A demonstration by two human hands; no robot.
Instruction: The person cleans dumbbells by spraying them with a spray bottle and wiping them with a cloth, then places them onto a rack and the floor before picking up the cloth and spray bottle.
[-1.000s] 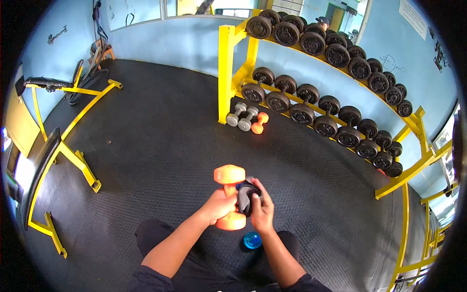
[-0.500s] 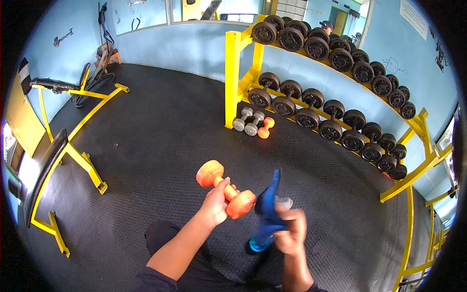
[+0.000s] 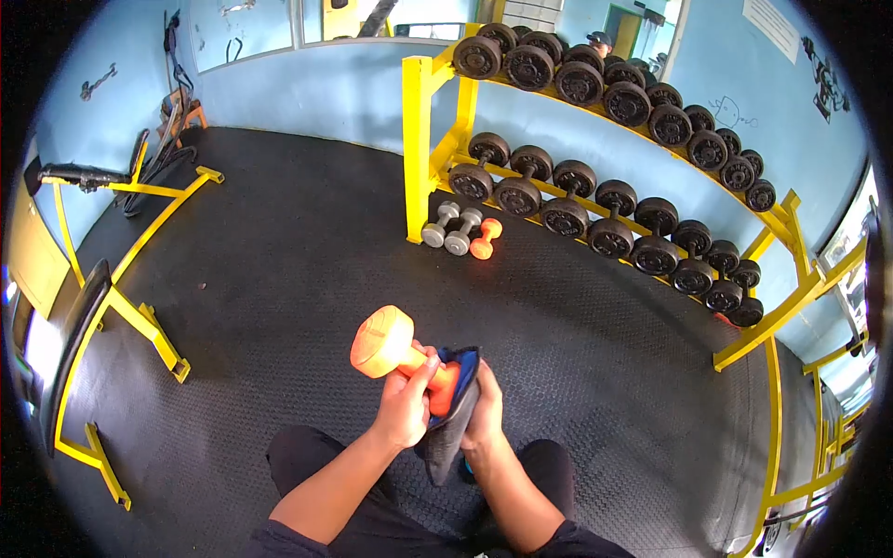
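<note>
My left hand (image 3: 406, 402) is closed round the handle of an orange dumbbell (image 3: 383, 342), held tilted in front of my knees. A blue and dark grey cloth (image 3: 448, 445) covers the outer side of the dumbbell's near head. My right hand (image 3: 483, 407) presses the cloth against that head, fingers wrapped behind it and partly hidden. Below the hands, a small bit of a blue object (image 3: 468, 472) on the floor shows beside my leg; most of it is hidden.
A yellow rack (image 3: 417, 149) holds two rows of black dumbbells (image 3: 564, 217). On the floor by its left post lie two grey dumbbells (image 3: 458, 232) and another orange dumbbell (image 3: 486, 240). A yellow-framed bench (image 3: 139, 316) stands at left on the black rubber floor (image 3: 279, 279).
My right hand has brought the cloth left onto the near head of the dumbbell. The dumbbell has shifted slightly left, and the view has turned a little to the right.
</note>
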